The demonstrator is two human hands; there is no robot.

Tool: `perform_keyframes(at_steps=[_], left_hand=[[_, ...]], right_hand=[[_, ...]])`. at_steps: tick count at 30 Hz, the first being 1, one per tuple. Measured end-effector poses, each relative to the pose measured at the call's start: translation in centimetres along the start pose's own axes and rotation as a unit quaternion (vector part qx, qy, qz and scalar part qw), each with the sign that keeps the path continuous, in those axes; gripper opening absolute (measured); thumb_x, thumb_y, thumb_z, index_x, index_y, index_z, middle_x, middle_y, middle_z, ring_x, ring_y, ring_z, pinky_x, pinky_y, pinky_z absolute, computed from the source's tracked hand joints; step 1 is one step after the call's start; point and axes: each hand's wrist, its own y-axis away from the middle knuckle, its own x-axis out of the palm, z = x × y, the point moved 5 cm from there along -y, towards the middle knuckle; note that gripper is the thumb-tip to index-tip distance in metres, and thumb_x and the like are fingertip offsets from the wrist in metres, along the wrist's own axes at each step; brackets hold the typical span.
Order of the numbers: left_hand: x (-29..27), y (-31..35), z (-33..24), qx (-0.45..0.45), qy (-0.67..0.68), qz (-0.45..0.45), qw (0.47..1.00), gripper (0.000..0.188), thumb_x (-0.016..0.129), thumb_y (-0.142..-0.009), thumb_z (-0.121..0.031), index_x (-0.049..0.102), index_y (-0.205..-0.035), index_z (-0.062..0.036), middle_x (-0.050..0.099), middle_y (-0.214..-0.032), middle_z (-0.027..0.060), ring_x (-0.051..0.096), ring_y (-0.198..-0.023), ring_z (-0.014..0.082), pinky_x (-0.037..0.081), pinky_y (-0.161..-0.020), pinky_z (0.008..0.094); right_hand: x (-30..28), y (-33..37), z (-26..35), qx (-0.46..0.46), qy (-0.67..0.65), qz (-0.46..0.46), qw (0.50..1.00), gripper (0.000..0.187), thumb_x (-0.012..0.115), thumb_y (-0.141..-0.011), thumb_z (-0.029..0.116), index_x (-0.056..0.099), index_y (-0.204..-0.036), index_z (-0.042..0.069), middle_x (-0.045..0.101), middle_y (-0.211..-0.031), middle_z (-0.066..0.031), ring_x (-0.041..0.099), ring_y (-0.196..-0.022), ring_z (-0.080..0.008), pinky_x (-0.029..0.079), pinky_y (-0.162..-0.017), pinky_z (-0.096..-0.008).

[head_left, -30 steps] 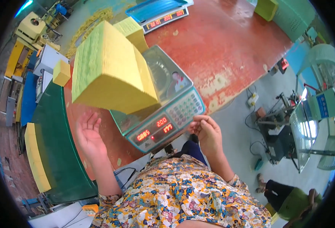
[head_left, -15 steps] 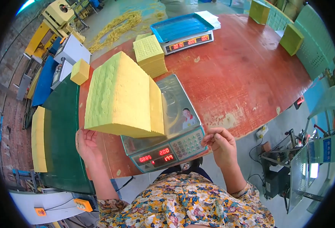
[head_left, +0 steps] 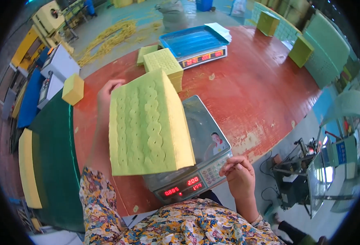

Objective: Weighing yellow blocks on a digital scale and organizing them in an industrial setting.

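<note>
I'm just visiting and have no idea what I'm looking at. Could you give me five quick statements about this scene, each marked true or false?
1. The big yellow stack sits on the near scale. True.
2. Both hands are at the keypad. False: the left hand is by the stack's far left corner; only the right hand is near the keypad.
3. Another scale stands farther off on the red tabletop. True.
4. That scale is topped in yellow. False: its tray is blue.
5. The near scale's display glows red. True.
</note>
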Motion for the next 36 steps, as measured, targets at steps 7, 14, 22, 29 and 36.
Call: perform_keyframes(at_steps=[7, 14, 22, 29, 36], left_hand=[[10.6, -8.9, 2.1, 0.29, -0.154, 0.188, 0.926, 0.029, 0.075, -0.08, -0.019, 0.066, -0.101, -0.0009, 0.066, -0.111, 0.0112, 0.064, -0.099, 0.023, 0.051, -0.084, 0.0328], [14.1, -7.8, 0.2, 0.315, -0.331, 0.184, 0.87, 0.033, 0.08, -0.07, -0.019, 0.061, -0.093, -0.005, 0.063, -0.105, 0.0101, 0.059, -0.102, 0.0313, 0.049, -0.085, 0.0392], [13.8, -7.4, -0.9, 0.302, -0.313, 0.195, 0.879, 0.016, 0.071, -0.079, -0.013, 0.063, -0.089, -0.0033, 0.065, -0.1, 0.0112, 0.062, -0.095, 0.0302, 0.05, -0.082, 0.0388], [12.2, -7.6, -1.4, 0.244, -0.252, 0.128, 0.928, 0.015, 0.065, -0.085, -0.008, 0.068, -0.099, -0.0029, 0.069, -0.096, 0.0127, 0.067, -0.087, 0.0275, 0.052, -0.076, 0.0341], [11.5, -7.3, -1.2, 0.202, -0.191, 0.086, 0.957, 0.015, 0.066, -0.087, -0.007, 0.069, -0.1, -0.0029, 0.071, -0.101, 0.01, 0.068, -0.09, 0.0246, 0.053, -0.079, 0.0318]], right_hand=[[-0.8, 0.6, -0.3, -0.022, -0.026, -0.062, 0.997, 0.025, 0.056, -0.093, 0.013, 0.06, -0.108, -0.007, 0.067, -0.092, -0.0144, 0.066, -0.085, -0.0251, 0.054, -0.08, -0.0388], [-3.5, -1.6, 1.1, -0.008, -0.031, -0.051, 0.998, 0.026, 0.055, -0.094, 0.013, 0.06, -0.11, -0.007, 0.067, -0.092, -0.0157, 0.067, -0.086, -0.0258, 0.055, -0.081, -0.0394], [-3.7, -6.0, 2.4, 0.029, -0.023, 0.021, 0.999, 0.025, 0.053, -0.094, 0.011, 0.06, -0.111, -0.006, 0.067, -0.094, -0.0149, 0.066, -0.087, -0.0234, 0.053, -0.082, -0.0373], [-1.9, -12.6, 3.1, 0.105, 0.056, 0.073, 0.99, 0.021, 0.051, -0.096, 0.008, 0.061, -0.11, -0.004, 0.066, -0.091, -0.0117, 0.064, -0.084, -0.02, 0.052, -0.076, -0.0343], [4.0, -30.2, -2.9, 0.204, 0.109, 0.094, 0.968, 0.037, 0.055, -0.099, 0.032, 0.059, -0.111, -0.002, 0.066, -0.096, -0.0107, 0.066, -0.078, -0.0204, 0.056, -0.072, -0.0346]])
